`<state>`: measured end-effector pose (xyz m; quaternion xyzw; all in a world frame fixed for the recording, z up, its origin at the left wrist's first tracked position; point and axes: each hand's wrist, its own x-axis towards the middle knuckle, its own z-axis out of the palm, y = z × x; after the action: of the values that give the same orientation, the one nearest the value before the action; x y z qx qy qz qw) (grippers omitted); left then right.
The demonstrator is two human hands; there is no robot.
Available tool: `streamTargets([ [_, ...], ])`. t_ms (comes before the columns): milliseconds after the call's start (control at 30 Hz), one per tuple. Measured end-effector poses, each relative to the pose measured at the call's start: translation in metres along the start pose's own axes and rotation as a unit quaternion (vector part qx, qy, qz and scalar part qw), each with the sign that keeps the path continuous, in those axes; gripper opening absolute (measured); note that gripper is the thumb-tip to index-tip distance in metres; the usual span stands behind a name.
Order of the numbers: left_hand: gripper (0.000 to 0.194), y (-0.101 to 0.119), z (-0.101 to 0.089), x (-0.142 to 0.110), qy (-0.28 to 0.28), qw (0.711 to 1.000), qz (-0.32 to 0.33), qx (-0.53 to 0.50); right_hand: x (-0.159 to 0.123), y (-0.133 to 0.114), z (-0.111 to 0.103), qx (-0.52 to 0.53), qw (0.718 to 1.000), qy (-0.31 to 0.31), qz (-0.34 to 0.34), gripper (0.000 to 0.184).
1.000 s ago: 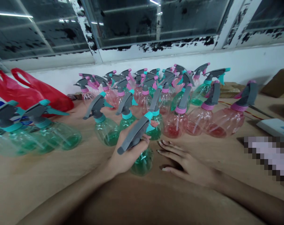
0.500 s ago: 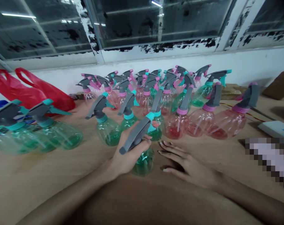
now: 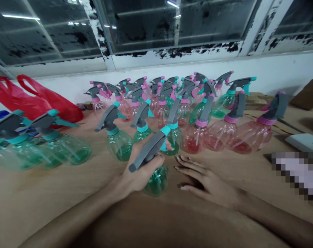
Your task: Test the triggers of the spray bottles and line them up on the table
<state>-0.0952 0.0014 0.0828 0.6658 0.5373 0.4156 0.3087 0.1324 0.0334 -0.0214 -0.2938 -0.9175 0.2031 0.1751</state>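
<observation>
My left hand (image 3: 140, 172) is wrapped round the neck of a green spray bottle (image 3: 157, 182) with a grey and teal trigger head. Its nozzle points away from me, and my fingers partly hide the collar and trigger. To the right, my right hand (image 3: 203, 177) lies flat on the wooden table (image 3: 107, 217), fingers stretched out and holding nothing. Just beyond the hands stands a row of bottles: a green spray bottle (image 3: 119, 146) and others like it at left, then a pink spray bottle (image 3: 195, 139) and more pink ones at right.
Several more pink and green spray bottles crowd near the wall. At left are green bottles (image 3: 71, 150) and a red plastic bag (image 3: 48, 100). On the right lie a white box-like item (image 3: 305, 142), a blurred-out patch and a cardboard box (image 3: 308, 93).
The held spray bottle has shifted very slightly toward me and left, its head dipping a little at the back. My right hand has stayed in place.
</observation>
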Motion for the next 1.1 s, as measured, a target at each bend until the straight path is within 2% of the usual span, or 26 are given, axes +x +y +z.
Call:
streamTargets([
  [200,0.005,0.002,0.003,-0.001,0.016,0.999,0.016,0.034,-0.001,-0.002,0.000,-0.017,1.000,-0.008,0.011,0.051],
  [400,0.004,0.009,0.006,-0.003,0.038,0.998,0.013,0.045,0.000,-0.004,-0.001,-0.021,1.000,-0.014,0.012,0.051],
  [867,0.003,0.011,0.006,-0.004,0.037,0.998,0.009,0.043,-0.001,-0.002,0.000,0.000,1.000,0.004,0.007,0.052],
  [1100,0.001,0.009,0.005,-0.002,0.023,0.999,0.007,0.043,0.000,-0.002,0.000,-0.011,1.000,-0.010,0.012,0.051],
])
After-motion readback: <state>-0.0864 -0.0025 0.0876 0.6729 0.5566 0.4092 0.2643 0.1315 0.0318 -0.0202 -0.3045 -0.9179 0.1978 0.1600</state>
